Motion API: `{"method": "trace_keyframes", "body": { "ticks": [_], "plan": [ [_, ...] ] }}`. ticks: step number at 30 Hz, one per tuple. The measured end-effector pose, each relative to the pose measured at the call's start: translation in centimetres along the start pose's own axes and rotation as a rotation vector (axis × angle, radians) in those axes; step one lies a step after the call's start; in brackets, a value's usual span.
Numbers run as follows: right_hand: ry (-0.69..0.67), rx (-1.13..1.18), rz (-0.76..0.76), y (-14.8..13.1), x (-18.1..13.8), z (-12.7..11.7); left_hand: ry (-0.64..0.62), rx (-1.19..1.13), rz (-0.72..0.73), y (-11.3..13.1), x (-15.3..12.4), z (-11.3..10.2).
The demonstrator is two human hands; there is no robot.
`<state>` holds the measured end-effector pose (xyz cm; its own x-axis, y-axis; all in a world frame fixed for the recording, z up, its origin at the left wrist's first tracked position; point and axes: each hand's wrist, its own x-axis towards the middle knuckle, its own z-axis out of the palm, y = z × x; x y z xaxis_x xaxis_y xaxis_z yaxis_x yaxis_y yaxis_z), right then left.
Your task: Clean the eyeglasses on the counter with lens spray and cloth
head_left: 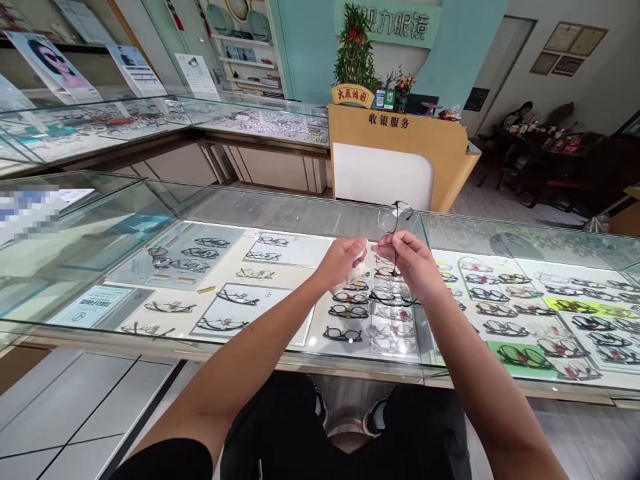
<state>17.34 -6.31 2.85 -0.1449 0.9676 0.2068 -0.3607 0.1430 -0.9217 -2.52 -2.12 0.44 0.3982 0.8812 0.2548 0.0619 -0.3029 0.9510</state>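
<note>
Over the glass display case [280, 200], my right hand [411, 261] pinches a pair of dark-framed eyeglasses [389, 219] between thumb and fingers. One lens stands above the fingertips, and a dark temple arm hangs below them. A small white patch shows near the lens. Just left of it, my left hand [345, 261] is closed around a pale cloth [356, 273], whose loose end droops beneath the fingers. The two hands are close together, with a narrow gap between them. Part of the glasses is hidden behind my right fingers.
Inside the case lie rows of eyeglasses [349, 311], more frames on a green card [525, 357] and a pale blue sign [95, 307]. Beyond stands a wooden counter [345, 130] with a plant [355, 60]. At the back right a person [520, 117] is by a dark table.
</note>
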Motion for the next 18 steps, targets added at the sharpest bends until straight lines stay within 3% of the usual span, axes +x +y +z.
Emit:
{"method": "trace_keyframes", "body": {
  "ticks": [6,18],
  "plan": [
    [0.044,0.011,-0.028,-0.10,0.27,-0.15,-0.119,0.059,0.005,-0.62,-0.40,1.01],
    [0.027,0.015,-0.053,-0.13,0.22,-0.21,-0.113,-0.011,-0.058,-0.44,-0.24,0.78]
  ]
}}
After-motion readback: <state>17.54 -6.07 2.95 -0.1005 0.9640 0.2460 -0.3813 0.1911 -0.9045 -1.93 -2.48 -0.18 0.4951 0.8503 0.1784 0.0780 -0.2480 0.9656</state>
